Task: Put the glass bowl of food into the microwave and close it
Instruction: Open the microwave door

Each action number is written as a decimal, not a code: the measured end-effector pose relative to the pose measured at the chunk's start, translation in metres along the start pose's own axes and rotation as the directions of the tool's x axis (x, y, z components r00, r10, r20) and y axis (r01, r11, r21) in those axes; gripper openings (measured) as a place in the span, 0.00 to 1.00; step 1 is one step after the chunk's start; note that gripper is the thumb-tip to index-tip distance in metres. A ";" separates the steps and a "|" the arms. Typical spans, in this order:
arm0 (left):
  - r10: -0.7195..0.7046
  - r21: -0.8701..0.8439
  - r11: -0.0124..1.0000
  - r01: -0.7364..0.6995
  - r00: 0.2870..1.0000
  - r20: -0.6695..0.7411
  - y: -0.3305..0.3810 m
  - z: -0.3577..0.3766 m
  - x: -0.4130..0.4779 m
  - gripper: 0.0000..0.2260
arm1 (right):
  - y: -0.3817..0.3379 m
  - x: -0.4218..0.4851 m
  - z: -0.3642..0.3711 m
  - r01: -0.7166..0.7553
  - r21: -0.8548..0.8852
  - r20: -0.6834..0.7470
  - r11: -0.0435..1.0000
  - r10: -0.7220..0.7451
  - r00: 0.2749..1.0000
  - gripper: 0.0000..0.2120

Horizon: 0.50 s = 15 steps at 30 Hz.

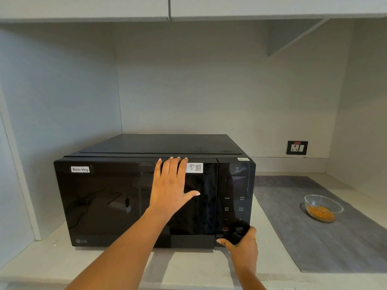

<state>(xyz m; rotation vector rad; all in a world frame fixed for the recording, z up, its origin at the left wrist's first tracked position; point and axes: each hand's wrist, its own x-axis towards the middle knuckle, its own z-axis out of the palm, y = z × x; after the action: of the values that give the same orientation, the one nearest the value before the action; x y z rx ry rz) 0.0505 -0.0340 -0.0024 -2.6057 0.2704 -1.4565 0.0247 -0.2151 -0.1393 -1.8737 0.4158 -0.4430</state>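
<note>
Item, far left: pale side wall of the alcove, with cupboards [188,7] overhead. Item: worktop [52,260], light-coloured, carrying all that follows. Item: microwave [125,206], black and glossy, door shut, a "Non-Veg" label [80,169] at the door's upper left and a white sticker [194,167] at its upper right. Item: left hand [170,183], spread flat against the upper part of the door, fingertips reaching its top edge, grasping nothing; by its placing, it is judged to steady the oven against the pull of opening. Item: control panel [234,203], to the right of the door, with faint printed labels. Item: right hand [240,241], at the lower right corner of the oven just under the panel, fingers curled about the corner with the thumb pointing toward the door's edge; whether it presses a release or grips the door edge cannot be told. Item: wall socket [297,147], on the back wall behind and to the right. Item: grey mat [335,248], laid on the worktop right of the oven. Item: glass bowl [323,208], upright on the mat, well apart from the oven and both hands, holding an orange food [320,213]. Status, as judged: opening step in hand; bowl not yet lifted.
</note>
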 end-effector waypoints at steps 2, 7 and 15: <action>0.001 0.001 1.000 -0.001 1.000 -0.003 0.000 0.000 0.000 0.42 | 0.000 0.000 0.000 0.002 -0.002 -0.006 1.000 -0.002 1.000 0.36; 0.005 -0.002 1.000 -0.005 1.000 -0.012 -0.001 0.002 0.000 0.42 | -0.002 -0.001 0.001 -0.009 0.005 -0.024 1.000 0.009 1.000 0.36; 0.037 -0.013 0.999 -0.038 0.996 -0.080 -0.005 0.000 -0.006 0.43 | -0.003 0.000 0.004 -0.027 -0.001 -0.077 1.000 0.027 0.997 0.31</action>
<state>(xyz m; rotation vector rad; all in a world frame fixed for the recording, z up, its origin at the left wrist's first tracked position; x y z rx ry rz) 0.0477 -0.0280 -0.0062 -2.5426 0.3379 -1.5536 0.0271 -0.2104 -0.1377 -1.8551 0.4923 -0.4980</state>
